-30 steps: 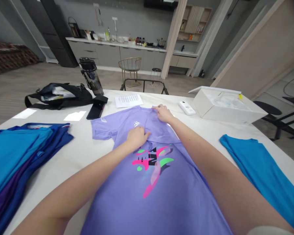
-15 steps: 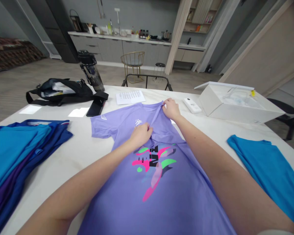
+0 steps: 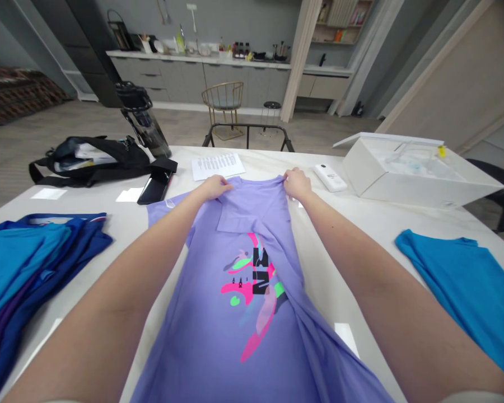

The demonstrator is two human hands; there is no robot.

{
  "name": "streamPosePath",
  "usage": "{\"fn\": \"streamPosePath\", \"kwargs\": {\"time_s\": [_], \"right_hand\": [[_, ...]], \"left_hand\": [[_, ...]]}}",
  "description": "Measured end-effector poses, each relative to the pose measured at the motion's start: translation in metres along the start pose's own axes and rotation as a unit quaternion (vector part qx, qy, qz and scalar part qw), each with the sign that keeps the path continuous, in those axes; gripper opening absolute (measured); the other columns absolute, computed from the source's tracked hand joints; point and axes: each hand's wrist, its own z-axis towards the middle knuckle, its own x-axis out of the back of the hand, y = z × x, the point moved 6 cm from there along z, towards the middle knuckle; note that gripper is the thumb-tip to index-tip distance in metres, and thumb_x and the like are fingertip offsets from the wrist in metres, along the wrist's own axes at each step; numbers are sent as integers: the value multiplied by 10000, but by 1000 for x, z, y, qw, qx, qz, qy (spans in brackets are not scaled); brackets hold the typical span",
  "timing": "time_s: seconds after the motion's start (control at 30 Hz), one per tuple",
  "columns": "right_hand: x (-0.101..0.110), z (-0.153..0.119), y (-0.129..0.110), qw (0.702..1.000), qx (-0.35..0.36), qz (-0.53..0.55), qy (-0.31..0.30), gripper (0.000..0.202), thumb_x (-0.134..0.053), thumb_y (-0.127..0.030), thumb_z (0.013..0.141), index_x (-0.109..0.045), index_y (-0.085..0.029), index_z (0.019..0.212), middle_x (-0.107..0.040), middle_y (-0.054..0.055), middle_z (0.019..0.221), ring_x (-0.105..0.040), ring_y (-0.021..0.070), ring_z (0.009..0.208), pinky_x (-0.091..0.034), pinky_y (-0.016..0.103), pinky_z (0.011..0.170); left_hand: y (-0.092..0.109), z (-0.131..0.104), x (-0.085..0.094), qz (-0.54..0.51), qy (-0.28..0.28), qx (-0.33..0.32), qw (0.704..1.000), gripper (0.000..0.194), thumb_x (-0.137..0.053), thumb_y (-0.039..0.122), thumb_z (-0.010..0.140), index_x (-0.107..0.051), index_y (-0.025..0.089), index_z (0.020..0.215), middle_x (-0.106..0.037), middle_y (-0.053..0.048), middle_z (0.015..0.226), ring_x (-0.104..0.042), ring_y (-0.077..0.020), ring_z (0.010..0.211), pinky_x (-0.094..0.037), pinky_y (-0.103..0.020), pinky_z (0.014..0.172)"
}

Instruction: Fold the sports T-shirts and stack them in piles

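Note:
A purple T-shirt (image 3: 210,336) with a pink, green and black print lies on the white table, its collar at the far end. Its right side is folded inward, with that sleeve lying across the chest. My left hand (image 3: 217,187) pinches the cloth at the left shoulder beside the collar. At the right of the collar, my right hand (image 3: 297,183) grips the folded shoulder edge. The other sleeve sticks out to the left, partly covered by my left forearm.
Blue folded clothes (image 3: 21,252) are stacked at left, and a blue garment (image 3: 462,285) lies at right. Along the far edge are a black bag (image 3: 101,162), bottle (image 3: 145,120), phone (image 3: 155,186), printed paper (image 3: 218,166), white device (image 3: 330,177) and open white box (image 3: 420,179).
My left hand has moved from the chest up to the left shoulder. The shirt's right side and sleeve now lie folded over the middle. My right hand stays near the collar.

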Motion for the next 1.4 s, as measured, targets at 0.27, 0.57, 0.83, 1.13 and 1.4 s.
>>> {"fn": "streamPosePath", "kwargs": {"time_s": [0.27, 0.57, 0.83, 1.13, 1.4], "right_hand": [[-10, -2, 11, 998, -1, 56, 41, 288, -419, -248, 989, -645, -207, 1162, -596, 174, 1287, -534, 344, 1201, -481, 535, 959], [-3, -38, -4, 995, 20, 85, 53, 326, -530, -286, 957, -624, -215, 1262, -589, 173, 1321, -535, 352, 1221, -478, 517, 960], [21, -163, -41, 962, 174, 193, -82, 283, -599, -447, 970, -729, -196, 958, -687, 17, 815, -602, 169, 759, -417, 259, 709], [39, -305, -19, 975, 66, 73, -198, 362, -702, -590, 877, -723, -230, 914, -749, 50, 904, -682, 201, 821, -402, 263, 656], [54, -374, -24, 975, 120, 70, -174, 139, -642, -336, 898, -674, -215, 959, -757, 54, 944, -697, 213, 882, -412, 268, 732]], "left_hand": [[-9, -6, 1, -81, 30, -46, 995, 329, -758, 365, 731, -716, 187, 1005, -664, -11, 800, -592, -168, 698, -461, -279, 671], [-4, -33, 2, 116, 184, -67, 974, 395, -571, 300, 932, -602, 201, 1313, -603, -162, 1326, -560, -337, 1236, -431, -496, 1044], [66, -150, -52, 181, -12, -322, 929, 371, -508, 323, 995, -636, 275, 1340, -644, -89, 1184, -585, -271, 1159, -433, -415, 1005], [85, -228, -92, 216, -25, -298, 930, 239, -498, 217, 991, -690, 211, 1134, -681, -98, 1100, -620, -249, 1075, -436, -379, 934], [121, -321, -100, 174, -51, -371, 911, 371, -520, 247, 973, -622, 239, 1330, -642, -88, 1130, -605, -247, 1100, -462, -379, 956]]}}
